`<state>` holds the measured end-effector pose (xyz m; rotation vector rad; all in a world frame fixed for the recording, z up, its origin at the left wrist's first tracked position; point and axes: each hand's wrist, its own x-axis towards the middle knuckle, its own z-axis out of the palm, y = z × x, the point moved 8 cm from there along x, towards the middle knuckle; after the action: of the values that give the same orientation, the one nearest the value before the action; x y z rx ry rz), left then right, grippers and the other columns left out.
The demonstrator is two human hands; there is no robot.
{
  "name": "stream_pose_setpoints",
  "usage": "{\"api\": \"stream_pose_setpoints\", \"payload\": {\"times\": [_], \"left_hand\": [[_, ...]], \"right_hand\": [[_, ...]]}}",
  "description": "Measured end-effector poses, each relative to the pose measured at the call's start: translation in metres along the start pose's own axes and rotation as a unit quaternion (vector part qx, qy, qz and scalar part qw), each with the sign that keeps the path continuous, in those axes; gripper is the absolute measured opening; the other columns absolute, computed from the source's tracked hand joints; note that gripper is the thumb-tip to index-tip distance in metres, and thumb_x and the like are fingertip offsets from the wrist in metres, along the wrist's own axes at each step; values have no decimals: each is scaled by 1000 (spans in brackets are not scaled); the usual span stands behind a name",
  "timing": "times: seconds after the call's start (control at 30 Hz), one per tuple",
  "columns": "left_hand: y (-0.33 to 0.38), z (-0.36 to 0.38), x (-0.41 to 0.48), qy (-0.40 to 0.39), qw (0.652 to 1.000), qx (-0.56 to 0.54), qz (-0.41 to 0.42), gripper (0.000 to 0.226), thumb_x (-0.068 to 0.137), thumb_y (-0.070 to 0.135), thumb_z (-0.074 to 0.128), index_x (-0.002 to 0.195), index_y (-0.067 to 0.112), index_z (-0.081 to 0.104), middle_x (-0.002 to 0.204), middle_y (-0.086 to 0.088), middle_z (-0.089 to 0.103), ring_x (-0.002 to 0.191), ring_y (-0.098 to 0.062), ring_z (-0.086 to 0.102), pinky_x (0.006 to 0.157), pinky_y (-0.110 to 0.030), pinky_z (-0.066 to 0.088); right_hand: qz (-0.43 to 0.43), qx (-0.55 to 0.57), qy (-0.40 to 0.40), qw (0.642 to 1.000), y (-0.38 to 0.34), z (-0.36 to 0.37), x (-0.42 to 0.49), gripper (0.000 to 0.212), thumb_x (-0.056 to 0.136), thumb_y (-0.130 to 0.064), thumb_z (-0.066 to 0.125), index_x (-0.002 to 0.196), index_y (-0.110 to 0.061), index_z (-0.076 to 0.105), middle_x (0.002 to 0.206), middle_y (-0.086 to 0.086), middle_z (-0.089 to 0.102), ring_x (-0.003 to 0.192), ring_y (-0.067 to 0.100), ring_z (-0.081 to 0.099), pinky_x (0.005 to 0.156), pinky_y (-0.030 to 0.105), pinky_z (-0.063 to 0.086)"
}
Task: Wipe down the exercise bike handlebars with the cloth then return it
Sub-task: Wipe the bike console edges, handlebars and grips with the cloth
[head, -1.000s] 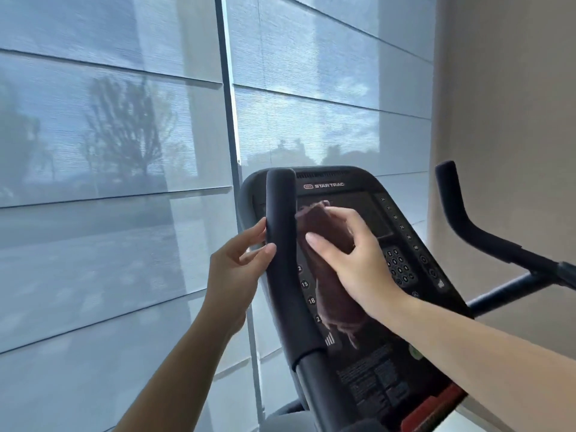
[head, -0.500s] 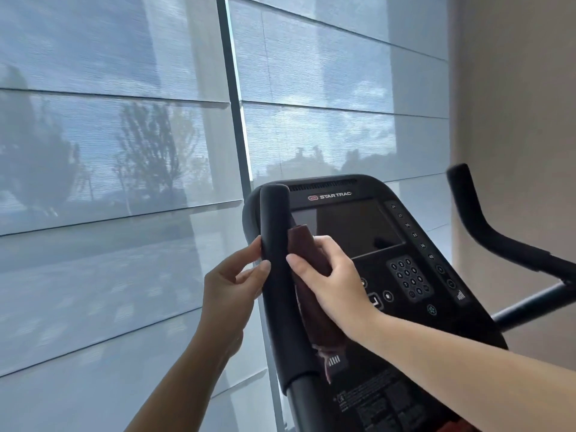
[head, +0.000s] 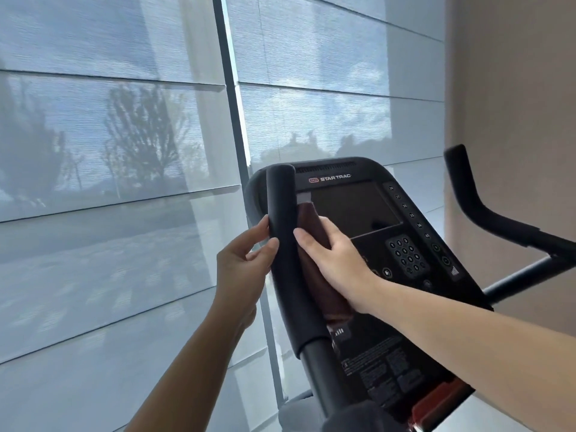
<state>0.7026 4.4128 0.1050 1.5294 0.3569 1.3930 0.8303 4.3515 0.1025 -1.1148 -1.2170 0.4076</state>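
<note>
The right hand (head: 335,260) lies flat on the cloth (head: 314,241), fingers together, pressing it against the right side of the left grip (head: 285,244). The cloth is dark brown and hangs in a long fold between the palm and the grip, its lower end showing below the wrist. The left hand (head: 241,263) is half curled on the other side of the same grip, thumb and fingertips touching the foam, not wrapped round it. Just behind the grip stands the console (head: 374,232), marked STAR TRAC, with a dark screen (head: 352,210) and a keypad (head: 406,255). The right grip (head: 467,188) stands well apart, bare. Shaded windows (head: 109,182) fill the background.
</note>
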Motion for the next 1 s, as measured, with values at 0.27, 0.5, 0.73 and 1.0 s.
{"api": "stream_pose_setpoints", "payload": {"times": [0.27,0.5,0.73,1.0], "left_hand": [[-5,0,-1,-42,999,-27,12,35,85,4,60,108,30,63,110,13,67,102,-9,63,87,-27,52],[-19,-4,-14,-105,992,-55,-48,42,84,4,61,111,36,59,120,13,62,106,-6,60,86,-28,52],[-20,-4,-23,-81,994,-63,-41,42,86,3,58,110,37,58,109,21,59,99,5,60,86,-20,50],[-13,-8,-38,-82,996,36,2,52,82,-2,63,120,32,52,123,8,57,109,-9,58,91,-23,46]], "right_hand": [[98,-215,-137,962,4,-12,-64,20,84,-38,61,103,-32,60,94,-12,70,87,3,64,82,20,49],[-25,-300,-22,953,-48,-6,-37,33,83,-35,62,114,-38,51,106,-18,63,101,7,58,91,23,42],[5,-367,-105,924,-32,3,-74,37,84,-36,61,117,-48,49,111,-22,60,100,-1,54,85,2,36],[39,-466,-294,833,-64,7,-120,37,78,-42,63,111,-52,50,110,-22,62,96,-10,54,82,-2,33]]}}
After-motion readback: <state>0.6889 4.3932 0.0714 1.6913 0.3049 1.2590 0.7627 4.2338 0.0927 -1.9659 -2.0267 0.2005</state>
